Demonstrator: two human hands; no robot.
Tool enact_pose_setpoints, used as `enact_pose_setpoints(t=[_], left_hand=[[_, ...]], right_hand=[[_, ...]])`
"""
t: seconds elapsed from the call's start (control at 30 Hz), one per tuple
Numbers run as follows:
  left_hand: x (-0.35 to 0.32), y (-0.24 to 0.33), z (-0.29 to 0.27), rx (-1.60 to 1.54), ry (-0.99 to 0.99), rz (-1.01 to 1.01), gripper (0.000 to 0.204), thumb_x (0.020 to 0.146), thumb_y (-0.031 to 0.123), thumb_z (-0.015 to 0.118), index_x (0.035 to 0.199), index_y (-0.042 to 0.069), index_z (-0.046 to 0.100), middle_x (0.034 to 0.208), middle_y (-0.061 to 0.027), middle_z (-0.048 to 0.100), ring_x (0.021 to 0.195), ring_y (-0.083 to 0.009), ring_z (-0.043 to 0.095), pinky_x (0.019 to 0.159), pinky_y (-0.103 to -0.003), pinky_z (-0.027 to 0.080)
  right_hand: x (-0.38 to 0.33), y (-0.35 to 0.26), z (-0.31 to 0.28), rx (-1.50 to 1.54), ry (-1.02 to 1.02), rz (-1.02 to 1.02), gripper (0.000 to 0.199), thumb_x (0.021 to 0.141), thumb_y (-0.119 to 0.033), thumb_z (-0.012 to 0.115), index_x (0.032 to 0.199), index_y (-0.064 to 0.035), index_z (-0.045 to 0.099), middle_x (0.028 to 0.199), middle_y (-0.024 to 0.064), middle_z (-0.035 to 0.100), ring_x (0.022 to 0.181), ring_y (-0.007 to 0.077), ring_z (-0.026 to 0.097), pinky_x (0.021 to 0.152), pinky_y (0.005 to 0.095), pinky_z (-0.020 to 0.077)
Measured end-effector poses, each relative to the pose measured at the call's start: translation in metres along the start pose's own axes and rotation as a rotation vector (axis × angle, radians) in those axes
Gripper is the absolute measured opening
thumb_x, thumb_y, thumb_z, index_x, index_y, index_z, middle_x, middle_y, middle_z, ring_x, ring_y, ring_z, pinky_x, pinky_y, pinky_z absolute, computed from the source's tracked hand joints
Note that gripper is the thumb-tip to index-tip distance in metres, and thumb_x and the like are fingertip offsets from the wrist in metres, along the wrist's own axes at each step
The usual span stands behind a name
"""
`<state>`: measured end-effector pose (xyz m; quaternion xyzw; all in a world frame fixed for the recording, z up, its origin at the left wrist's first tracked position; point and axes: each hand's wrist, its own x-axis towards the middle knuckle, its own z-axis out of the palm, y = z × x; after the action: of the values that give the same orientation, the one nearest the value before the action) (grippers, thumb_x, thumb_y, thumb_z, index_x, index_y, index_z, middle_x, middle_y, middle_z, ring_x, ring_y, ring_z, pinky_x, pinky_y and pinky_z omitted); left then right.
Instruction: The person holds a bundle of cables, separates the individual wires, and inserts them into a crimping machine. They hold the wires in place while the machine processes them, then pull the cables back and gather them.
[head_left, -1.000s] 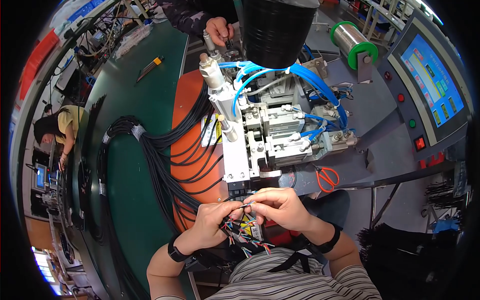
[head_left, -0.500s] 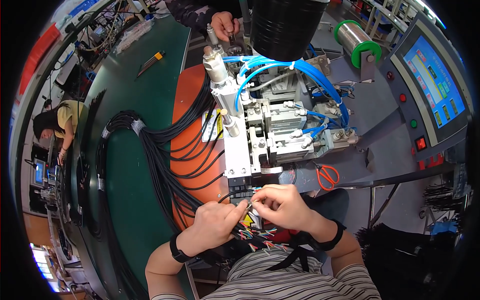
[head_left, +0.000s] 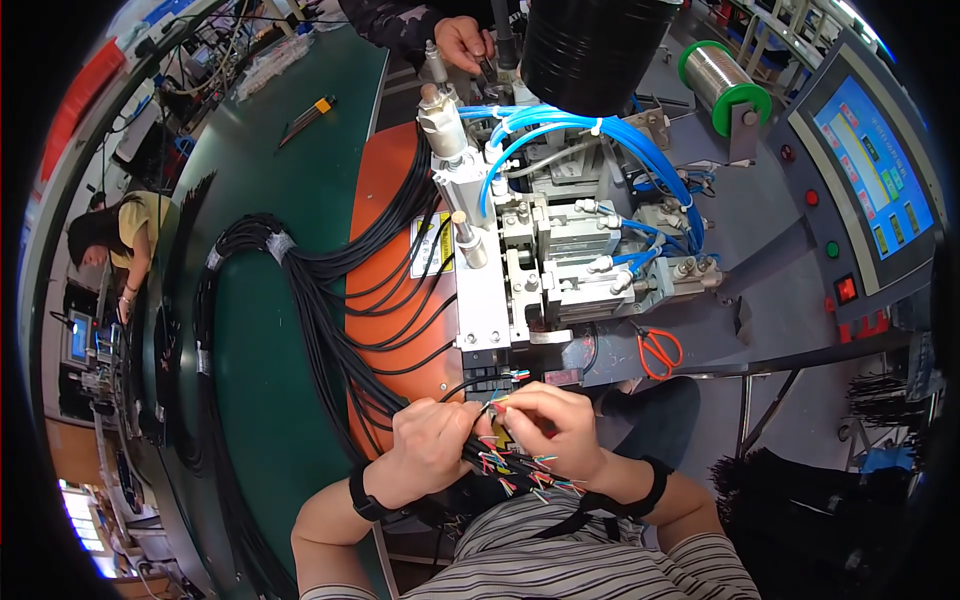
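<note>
My left hand (head_left: 432, 445) is closed with thumb and fingers pinched on the end of a black cable. Close on its right, my right hand (head_left: 556, 425) pinches thin coloured wires (head_left: 499, 402) that fan out of that cable end. Below my fingers hang several more black cable ends with stripped coloured wires (head_left: 515, 468). Just beyond my fingertips is the machine's black slotted holder (head_left: 486, 372), with a cable lying in it and its wire tips poking out to the right. From the left, a thick bundle of black cables (head_left: 310, 310) runs over an orange plate (head_left: 365, 290) toward my left hand.
A metal machine (head_left: 480, 300) with blue air hoses (head_left: 650, 150) rises ahead. Orange-handled scissors (head_left: 659, 353) lie to the right, below a screen panel (head_left: 870, 150). A solder wire spool (head_left: 722, 85) stands farther back. Another person's hand (head_left: 464, 43) is at the far side.
My hands have shifted slightly, and the wires between my fingertips are spread more. The whole view has moved a little. The other person's hand has moved slightly.
</note>
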<state>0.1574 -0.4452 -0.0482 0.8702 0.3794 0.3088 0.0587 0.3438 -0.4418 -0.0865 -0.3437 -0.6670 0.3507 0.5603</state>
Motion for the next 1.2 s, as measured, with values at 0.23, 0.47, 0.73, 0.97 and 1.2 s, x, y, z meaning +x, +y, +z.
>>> enact_pose_setpoints(t=[0.23,0.47,0.73,0.97,1.2], left_hand=[[0.003,0.004,0.002,0.011,-0.003,0.007,0.035,0.066,0.012,0.079,0.093,0.005,0.059,0.065,-0.0045,0.055,0.050,-0.0229,0.052,0.049,-0.035,0.038],[0.009,0.011,0.002,-0.045,-0.023,-0.051,0.040,0.062,0.014,0.079,0.096,0.005,0.061,0.066,-0.0052,0.055,0.055,-0.0244,0.056,0.052,-0.035,0.042],[0.020,0.023,-0.003,-0.126,-0.009,-0.094,0.027,0.070,0.010,0.078,0.091,0.006,0.062,0.064,-0.0053,0.057,0.050,-0.0241,0.056,0.048,-0.035,0.042],[0.024,0.020,-0.006,-0.162,-0.185,-0.005,0.034,0.067,0.009,0.078,0.097,0.007,0.062,0.065,-0.0056,0.057,0.052,-0.0250,0.057,0.049,-0.035,0.043],[0.027,0.025,-0.023,-0.090,-0.161,-0.081,0.039,0.065,0.007,0.077,0.101,0.007,0.062,0.071,-0.0052,0.059,0.059,-0.0257,0.060,0.053,-0.035,0.045]], right_hand=[[0.006,-0.003,-0.014,0.461,-0.180,0.490,0.009,0.094,0.005,0.056,0.095,0.0072,0.064,0.087,0.0066,0.066,0.059,0.0065,0.058,0.050,0.0224,0.0456],[0.016,-0.012,-0.023,-0.190,-0.094,-0.125,0.014,0.088,-0.003,0.068,0.100,0.0040,0.065,0.085,0.0067,0.065,0.059,0.0043,0.055,0.049,0.0218,0.0426],[0.019,-0.031,-0.035,0.078,-0.078,0.198,0.012,0.086,-0.006,0.070,0.095,0.0005,0.067,0.082,0.0028,0.065,0.059,0.0024,0.056,0.049,0.0197,0.0405],[0.027,-0.018,-0.047,0.242,-0.325,0.429,0.011,0.089,-0.007,0.067,0.095,0.0015,0.067,0.075,-0.0002,0.062,0.058,0.0007,0.052,0.051,0.0186,0.0402],[0.029,-0.026,-0.042,0.340,-0.166,0.568,0.011,0.090,-0.004,0.065,0.098,0.0030,0.066,0.081,0.0028,0.064,0.056,0.0031,0.055,0.051,0.0188,0.0418]])
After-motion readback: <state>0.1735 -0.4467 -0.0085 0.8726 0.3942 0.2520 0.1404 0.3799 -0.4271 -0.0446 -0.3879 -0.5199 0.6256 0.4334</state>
